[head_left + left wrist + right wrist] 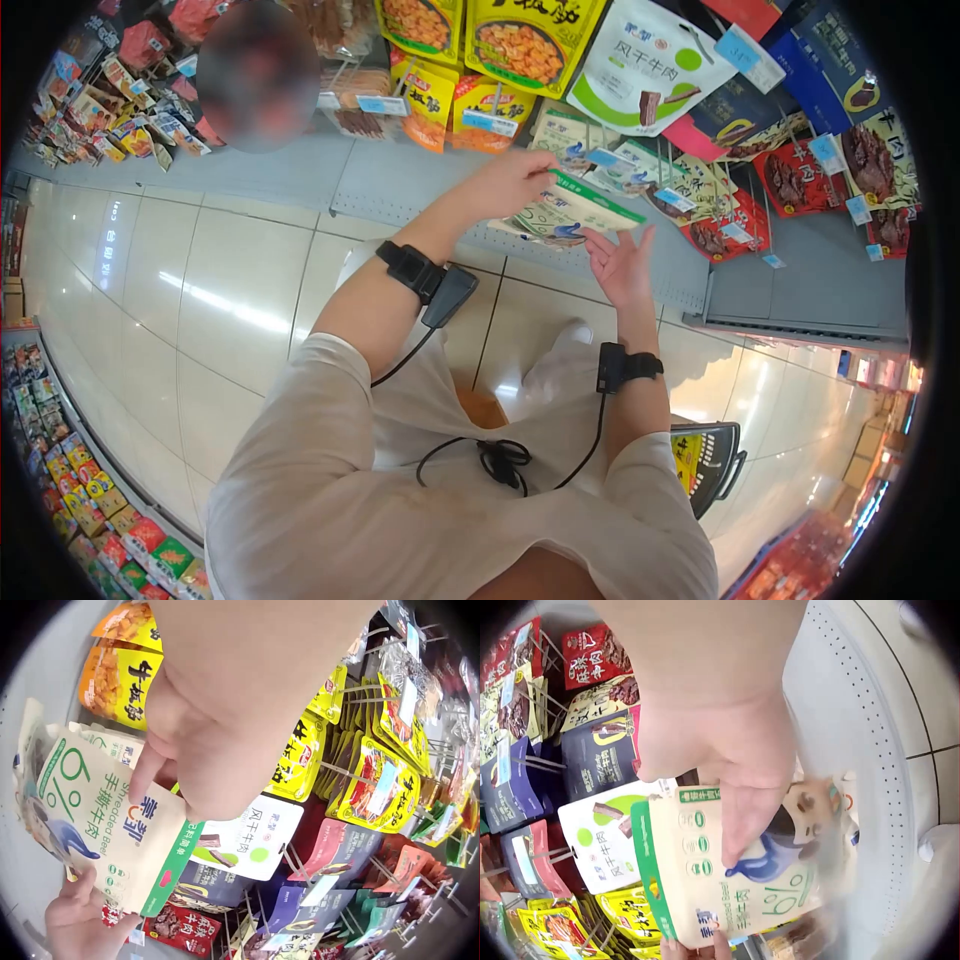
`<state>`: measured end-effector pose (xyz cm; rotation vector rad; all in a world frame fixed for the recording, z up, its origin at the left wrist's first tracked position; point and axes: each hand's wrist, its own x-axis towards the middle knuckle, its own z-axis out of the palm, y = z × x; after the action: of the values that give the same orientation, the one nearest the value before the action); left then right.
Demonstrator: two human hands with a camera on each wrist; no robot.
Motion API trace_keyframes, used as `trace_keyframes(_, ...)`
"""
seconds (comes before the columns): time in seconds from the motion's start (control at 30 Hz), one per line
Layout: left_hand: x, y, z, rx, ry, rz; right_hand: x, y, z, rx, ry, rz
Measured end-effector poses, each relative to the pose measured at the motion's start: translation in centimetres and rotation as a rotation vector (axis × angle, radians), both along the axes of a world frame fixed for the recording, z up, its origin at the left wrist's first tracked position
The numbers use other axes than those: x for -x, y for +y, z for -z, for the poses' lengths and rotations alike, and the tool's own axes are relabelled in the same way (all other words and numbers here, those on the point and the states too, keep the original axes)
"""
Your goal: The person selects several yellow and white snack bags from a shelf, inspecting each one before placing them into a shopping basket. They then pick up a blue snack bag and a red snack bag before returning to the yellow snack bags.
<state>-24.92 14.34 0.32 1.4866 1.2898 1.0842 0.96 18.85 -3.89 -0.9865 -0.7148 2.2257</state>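
A cream pouch with a green top band (pixel 575 210) is held tilted in front of the lower shelf. My left hand (pixel 515 185) pinches one top corner; in the left wrist view that hand (pixel 202 742) lies over the edge of the pouch (pixel 112 817), which reads "Shredded Beef" and "6%". At the other side is my right hand (pixel 622 268), palm up, its fingers relaxed and touching the pouch. The right wrist view shows the right hand (pixel 739 772) with a finger extended over the printed face of the pouch (pixel 705 855). Part of its fingers is hidden there.
Hanging packets fill the rack ahead: a white-green pouch (pixel 645 70), yellow bags (pixel 520 45) and red packets (pixel 800 180). Below runs a grey perforated shelf (pixel 380 190). A black basket (pixel 712 460) stands on the floor by the right arm, with more shelves (pixel 90 480) at lower left.
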Motion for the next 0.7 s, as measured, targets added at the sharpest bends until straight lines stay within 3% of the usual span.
trace_keyframes(0.07,-0.1,-0.2,0.2,-0.026,-0.121,-0.042,-0.5,-0.5,-0.9,0.059,0.012,0.054)
trace_keyframes(0.13,-0.5,0.0,0.7,-0.054,-0.251,-0.072,-0.4,-1.9,-2.2,0.104,0.248,-0.072)
trace_keyframes(0.2,-0.6,0.1,0.6,-0.096,0.09,-0.124,0.2,-3.5,-3.7,0.04,0.251,-0.052)
trace_keyframes(0.27,-1.8,-0.9,-1.1,-0.152,0.17,-0.106,1.0,-4.6,-4.6,-0.018,0.26,-0.01)
trace_keyframes(0.33,-4.3,-1.8,-1.8,-0.208,0.245,-0.062,0.9,-4.7,-4.3,0.143,-0.03,0.396)
trace_keyframes(0.4,-7.5,-2.3,-1.0,-0.503,0.318,0.023,-0.6,-4.2,-1.9,0.143,0.08,0.429)
trace_keyframes(0.43,-9.3,-2.9,-1.3,-0.518,0.306,0.078,-1.7,-4.3,-1.3,0.15,0.19,0.424)
trace_keyframes(0.53,-13.4,-4.4,-2.8,-0.584,0.314,0.289,-4.1,-5.7,-2.6,0.172,0.17,0.422)
trace_keyframes(0.63,-15.9,-5.2,-2.3,-0.675,0.235,0.235,-6.9,-8.1,-4.5,0.081,0.147,0.458)
trace_keyframes(0.67,-16.7,-4.9,-1.3,-0.766,0.228,0.244,-7.9,-8.8,-4.8,0.019,0.148,0.554)
trace_keyframes(0.7,-17.8,-5.2,-2.0,-0.696,0.204,0.255,-9.1,-9.8,-5.4,0.038,0.188,0.737)
